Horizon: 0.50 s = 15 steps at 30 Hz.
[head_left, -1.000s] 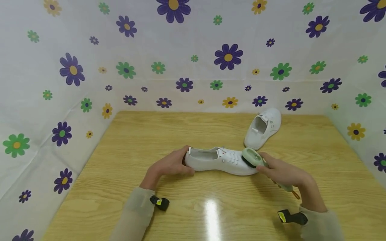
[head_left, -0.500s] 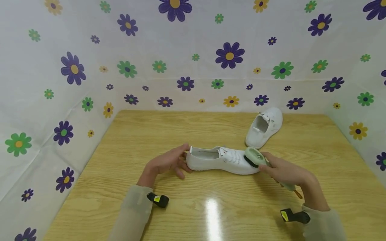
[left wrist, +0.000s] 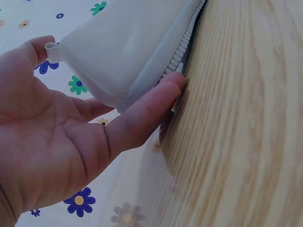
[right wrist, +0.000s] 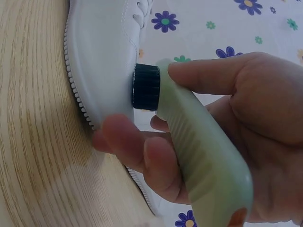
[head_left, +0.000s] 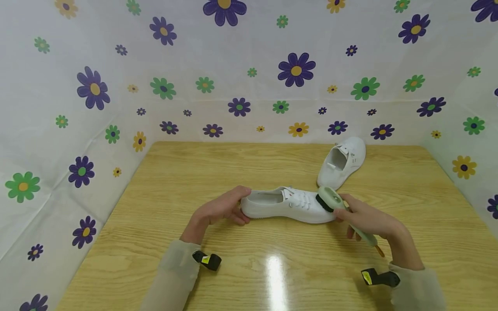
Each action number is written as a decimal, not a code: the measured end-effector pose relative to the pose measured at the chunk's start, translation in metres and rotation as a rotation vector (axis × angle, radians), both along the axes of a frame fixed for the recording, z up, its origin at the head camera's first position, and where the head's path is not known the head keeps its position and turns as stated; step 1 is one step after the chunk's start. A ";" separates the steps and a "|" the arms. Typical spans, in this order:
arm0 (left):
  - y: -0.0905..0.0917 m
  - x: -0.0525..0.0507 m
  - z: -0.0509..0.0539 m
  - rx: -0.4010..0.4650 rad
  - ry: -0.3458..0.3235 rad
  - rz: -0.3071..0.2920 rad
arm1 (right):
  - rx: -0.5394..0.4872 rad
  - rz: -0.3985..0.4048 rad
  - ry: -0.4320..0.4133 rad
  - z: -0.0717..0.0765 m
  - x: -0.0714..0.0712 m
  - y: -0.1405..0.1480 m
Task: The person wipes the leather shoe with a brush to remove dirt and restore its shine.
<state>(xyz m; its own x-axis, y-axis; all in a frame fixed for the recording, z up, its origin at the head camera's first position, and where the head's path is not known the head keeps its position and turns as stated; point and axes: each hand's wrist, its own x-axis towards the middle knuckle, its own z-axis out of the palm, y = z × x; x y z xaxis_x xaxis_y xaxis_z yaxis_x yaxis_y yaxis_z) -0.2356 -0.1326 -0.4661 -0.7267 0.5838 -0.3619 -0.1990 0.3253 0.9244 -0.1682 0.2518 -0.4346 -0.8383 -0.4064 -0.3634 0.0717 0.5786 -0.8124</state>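
Observation:
A white lace-up shoe [head_left: 272, 210] lies on the wooden table with its toe pointing right. At its heel, my left hand [head_left: 223, 210] holds on; the left wrist view shows one fingertip at the heel tab [left wrist: 53, 51] and another finger along the sole's edge. My right hand [head_left: 367, 216] grips a pale green shoe brush [head_left: 330, 198] by its handle. The brush's dark bristles [right wrist: 147, 87] touch the upper near the toe, in front of the laces. Part of the toe is hidden behind the right hand's fingers.
Behind the brush, the other white shoe [head_left: 342, 162] sits at the back right of the wooden table [head_left: 175, 172]. A flower-printed white cloth [head_left: 256, 43] stands around the back and sides. Both wrists wear a black camera.
My left hand loosened its fingers at the heel, then closed on it again, with a finger now over the top of the heel. The brush shifted slightly up on the toe.

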 end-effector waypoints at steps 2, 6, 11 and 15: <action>0.000 -0.001 -0.001 0.007 0.006 0.000 | 0.002 -0.020 0.001 0.001 0.000 -0.001; -0.002 -0.001 -0.001 0.016 0.034 -0.010 | 0.002 -0.050 0.012 0.002 -0.001 -0.004; -0.003 -0.001 -0.001 0.028 0.145 -0.063 | -0.006 -0.088 0.042 -0.003 -0.004 -0.001; -0.002 -0.001 0.000 0.042 0.209 -0.105 | -0.023 -0.097 0.057 -0.004 -0.006 0.002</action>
<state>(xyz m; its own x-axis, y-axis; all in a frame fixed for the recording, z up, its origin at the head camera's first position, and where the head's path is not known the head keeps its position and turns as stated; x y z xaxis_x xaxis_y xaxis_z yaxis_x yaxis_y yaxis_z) -0.2364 -0.1345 -0.4659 -0.7181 0.6712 -0.1840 0.0309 0.2948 0.9551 -0.1739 0.2537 -0.4387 -0.8929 -0.3303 -0.3058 0.0797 0.5525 -0.8297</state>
